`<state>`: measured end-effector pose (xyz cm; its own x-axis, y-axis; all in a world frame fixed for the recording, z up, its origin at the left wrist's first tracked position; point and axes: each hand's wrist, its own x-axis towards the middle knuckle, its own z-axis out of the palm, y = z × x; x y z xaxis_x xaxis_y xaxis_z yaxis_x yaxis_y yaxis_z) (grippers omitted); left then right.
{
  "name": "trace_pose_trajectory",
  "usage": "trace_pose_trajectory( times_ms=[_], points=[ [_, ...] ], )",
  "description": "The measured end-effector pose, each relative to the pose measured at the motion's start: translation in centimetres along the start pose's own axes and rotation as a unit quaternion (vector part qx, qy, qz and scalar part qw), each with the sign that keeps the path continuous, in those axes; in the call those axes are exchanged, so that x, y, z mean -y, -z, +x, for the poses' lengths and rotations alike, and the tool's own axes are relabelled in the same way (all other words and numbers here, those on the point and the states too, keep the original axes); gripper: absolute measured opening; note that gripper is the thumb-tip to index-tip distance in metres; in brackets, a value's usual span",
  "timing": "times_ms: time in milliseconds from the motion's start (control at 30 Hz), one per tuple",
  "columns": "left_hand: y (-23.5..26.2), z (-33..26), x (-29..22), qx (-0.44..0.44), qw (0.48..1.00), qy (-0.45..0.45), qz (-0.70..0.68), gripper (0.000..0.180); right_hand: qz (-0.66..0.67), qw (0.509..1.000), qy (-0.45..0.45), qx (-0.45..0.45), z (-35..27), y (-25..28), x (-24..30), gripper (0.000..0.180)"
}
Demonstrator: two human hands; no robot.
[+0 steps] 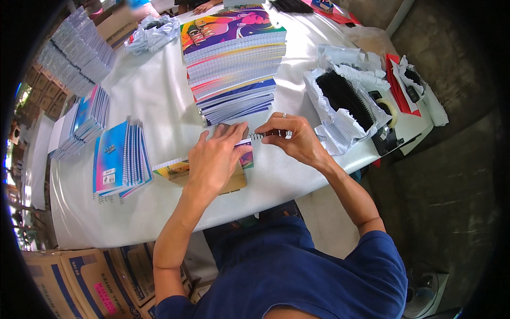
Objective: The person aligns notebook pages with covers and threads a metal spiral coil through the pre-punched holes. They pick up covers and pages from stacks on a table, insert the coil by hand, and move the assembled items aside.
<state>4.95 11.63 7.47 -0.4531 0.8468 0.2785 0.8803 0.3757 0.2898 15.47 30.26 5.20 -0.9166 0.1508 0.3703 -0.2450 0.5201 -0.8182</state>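
Note:
Near the table's front edge, my left hand (212, 162) grips an unbound notebook (178, 170) with a yellow and purple cover and a brown backing board (235, 183). The fingers lie over its top edge, and the thumb presses the near side. To the right, my right hand (295, 139), with a ring on one finger, pinches a dark spiral binding coil (256, 136). One end of the coil meets the notebook's right corner, while its other end sticks out past my right hand. Whether the coil has entered the holes is hidden by my fingers.
A tall stack of notebooks (234, 69) stands beyond my hands. Blue spiral notebooks (112, 159) lie at left, and wrapped bundles (79, 45) are piled behind them. At right, crumpled paper (334, 135) holds black coils (345, 98), beside a tape roll (390, 111). Cartons (95, 282) sit below left.

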Motion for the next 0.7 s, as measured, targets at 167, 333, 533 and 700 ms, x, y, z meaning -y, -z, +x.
trace_pose_trajectory(
  times_ms=[167,333,533,700],
  points=[
    [0.0,-0.2,0.2,0.000,1.000,-0.016,0.006,0.049,0.082,0.985,-0.082,0.126,0.2,1.0,0.5,0.015],
    [0.2,-0.5,-0.3,-0.004,1.000,-0.013,0.003,0.051,-0.040,0.992,0.103,0.060,0.6,0.6,0.9,0.015],
    [-0.6,-1.7,-1.3,0.003,0.993,-0.103,0.049,0.057,0.065,0.899,-0.141,0.409,2.4,2.7,1.5,0.016],
    [-0.7,-1.3,-1.7,-0.023,0.990,-0.100,0.099,0.064,-0.142,0.965,0.095,0.201,5.6,-1.7,-8.0,0.019]
  ],
)
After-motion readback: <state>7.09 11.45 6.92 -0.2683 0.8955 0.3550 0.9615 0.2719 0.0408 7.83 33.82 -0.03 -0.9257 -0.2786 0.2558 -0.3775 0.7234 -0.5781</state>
